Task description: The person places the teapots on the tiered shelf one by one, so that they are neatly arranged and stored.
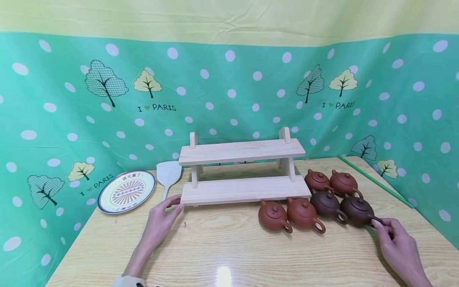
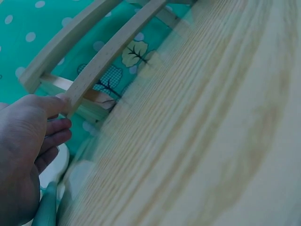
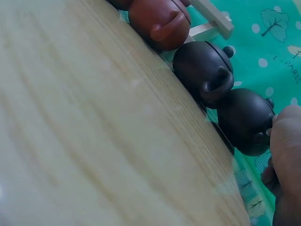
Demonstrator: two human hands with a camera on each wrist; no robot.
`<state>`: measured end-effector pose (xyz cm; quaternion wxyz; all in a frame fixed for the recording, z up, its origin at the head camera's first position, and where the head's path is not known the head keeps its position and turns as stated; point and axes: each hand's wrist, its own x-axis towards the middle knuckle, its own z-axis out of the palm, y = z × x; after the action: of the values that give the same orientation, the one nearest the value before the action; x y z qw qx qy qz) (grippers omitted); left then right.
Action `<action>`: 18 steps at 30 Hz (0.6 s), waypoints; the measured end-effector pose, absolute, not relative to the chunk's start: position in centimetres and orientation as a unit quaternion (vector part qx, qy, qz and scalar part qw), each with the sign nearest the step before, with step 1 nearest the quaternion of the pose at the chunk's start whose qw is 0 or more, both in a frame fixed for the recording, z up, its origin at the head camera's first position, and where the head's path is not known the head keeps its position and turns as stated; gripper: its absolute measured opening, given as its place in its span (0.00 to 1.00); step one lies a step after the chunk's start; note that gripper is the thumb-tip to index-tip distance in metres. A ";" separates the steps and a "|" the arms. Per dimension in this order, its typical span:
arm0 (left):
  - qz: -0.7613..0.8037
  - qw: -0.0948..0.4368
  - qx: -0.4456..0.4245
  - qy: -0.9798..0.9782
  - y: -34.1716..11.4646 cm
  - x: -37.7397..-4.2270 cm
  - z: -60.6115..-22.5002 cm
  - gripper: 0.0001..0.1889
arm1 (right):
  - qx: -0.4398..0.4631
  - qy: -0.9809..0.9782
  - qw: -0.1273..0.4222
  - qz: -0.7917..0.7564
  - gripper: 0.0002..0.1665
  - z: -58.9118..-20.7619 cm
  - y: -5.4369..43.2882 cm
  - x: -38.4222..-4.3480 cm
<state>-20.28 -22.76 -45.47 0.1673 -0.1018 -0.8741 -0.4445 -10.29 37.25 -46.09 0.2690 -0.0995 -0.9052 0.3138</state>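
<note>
A two-tier pale wooden shelf (image 1: 244, 190) stands on the table, and my left hand (image 1: 161, 223) grips the left end of its lower board, thumb at the front edge. On the right, my right hand (image 1: 399, 247) pinches the handle of a dark brown teapot (image 1: 356, 210); the right wrist view shows the fingers at that handle too. Beside it sits a second dark teapot (image 1: 325, 204). Two reddish-brown teapots, one left (image 1: 272, 216) and one right (image 1: 302, 213), stand before the shelf's right end. Behind the dark ones are two more reddish teapots (image 1: 317, 180).
A white plate with printed rays (image 1: 127, 192) leans at the table's left edge. Next to it a white-headed spatula (image 1: 168, 173) lies partly behind my left hand. A green stick (image 1: 376, 181) runs along the right edge. A polka-dot curtain (image 1: 229, 91) hangs around the table.
</note>
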 end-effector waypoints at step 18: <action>-0.445 0.171 -0.104 -0.873 -22.8 -20.3 -45.5 0.20 | -0.097 -0.884 0.306 0.339 0.08 -44.2 36.1 -10.3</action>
<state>-20.31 -22.81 -45.51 0.1714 -0.1044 -0.8726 -0.4453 -10.31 36.10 -44.25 0.3061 -0.0970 -0.8845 0.3386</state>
